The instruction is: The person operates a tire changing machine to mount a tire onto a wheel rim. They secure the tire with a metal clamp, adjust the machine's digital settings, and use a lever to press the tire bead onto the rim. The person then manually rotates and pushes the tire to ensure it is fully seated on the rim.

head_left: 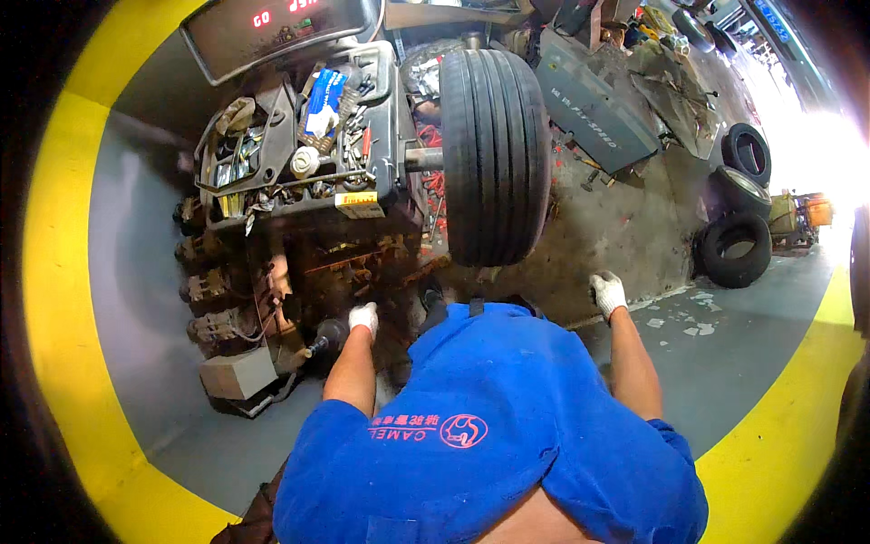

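My left hand [364, 317], in a white work glove, hangs low beside the machine. Close to it is a dark, rounded tool with a metal tip [328, 339]; I cannot tell whether they touch, and the glove's fingers are not clear. My right hand [608, 294], also gloved, hangs away from my body with its fingers loosely bent and apart, holding nothing. Ahead of me a ribbed black tire [496, 159] stands upright on the metal shaft [424, 160] of a wheel balancer. Neither hand touches the tire.
Left of the tire, the balancer's tray [392, 118] carries tools, small parts and a yellow box [359, 205]. Above it sits a lit display panel [281, 32]. A grey metal cover [594, 102] rises at the right. Several tires [736, 252] lie farther right; a cardboard box [238, 374] is lower left.
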Tool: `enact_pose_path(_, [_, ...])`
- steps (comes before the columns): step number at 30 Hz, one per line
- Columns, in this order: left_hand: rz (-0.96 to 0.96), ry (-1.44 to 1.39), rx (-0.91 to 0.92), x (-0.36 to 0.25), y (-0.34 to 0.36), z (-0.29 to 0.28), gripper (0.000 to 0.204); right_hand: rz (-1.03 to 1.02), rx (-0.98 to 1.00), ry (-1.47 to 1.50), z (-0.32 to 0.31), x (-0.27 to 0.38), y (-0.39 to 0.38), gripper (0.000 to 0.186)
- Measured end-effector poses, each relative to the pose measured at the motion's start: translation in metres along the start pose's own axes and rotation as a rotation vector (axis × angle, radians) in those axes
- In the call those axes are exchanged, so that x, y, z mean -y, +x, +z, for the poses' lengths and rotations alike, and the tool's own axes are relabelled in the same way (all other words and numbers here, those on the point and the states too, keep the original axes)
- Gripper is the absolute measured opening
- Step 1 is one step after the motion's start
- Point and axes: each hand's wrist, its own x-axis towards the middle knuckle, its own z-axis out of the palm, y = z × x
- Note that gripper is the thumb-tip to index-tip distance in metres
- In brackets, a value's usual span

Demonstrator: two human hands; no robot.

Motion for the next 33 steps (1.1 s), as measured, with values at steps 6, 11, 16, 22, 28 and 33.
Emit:
enact_pose_path(6, [0.054,0.105,0.013,-0.007,-0.054,0.038,0.056,0.022,0.081,-0.479,0.015,-0.142,-0.016,0.038])
enact_pose_path(11, [0.116,0.082,0.059,-0.001,-0.063,0.044,0.053,0.150,0.342,-0.578,0.052,-0.199,-0.070,0.050])
enact_pose_path(16, [0.336,0.291,0.094,-0.055,-0.078,0.055,0.054,0.134,0.210,-0.536,0.040,-0.251,-0.078,0.044])
enact_pose_path(22, [0.312,0.559,0.307,-0.016,-0.032,0.029,0.057,0.147,-0.280,-0.233,0.015,-0.110,-0.083,0.045])
enact_pose_path(28, [0.446,0.505,0.443,-0.067,-0.035,0.102,0.034,0.274,-0.279,-0.199,-0.070,-0.179,-0.047,0.056])
enact_pose_path(33, [0.870,1.064,0.381,-0.097,-0.031,0.182,0.040,0.520,0.133,-0.391,-0.129,-0.295,0.034,0.043])
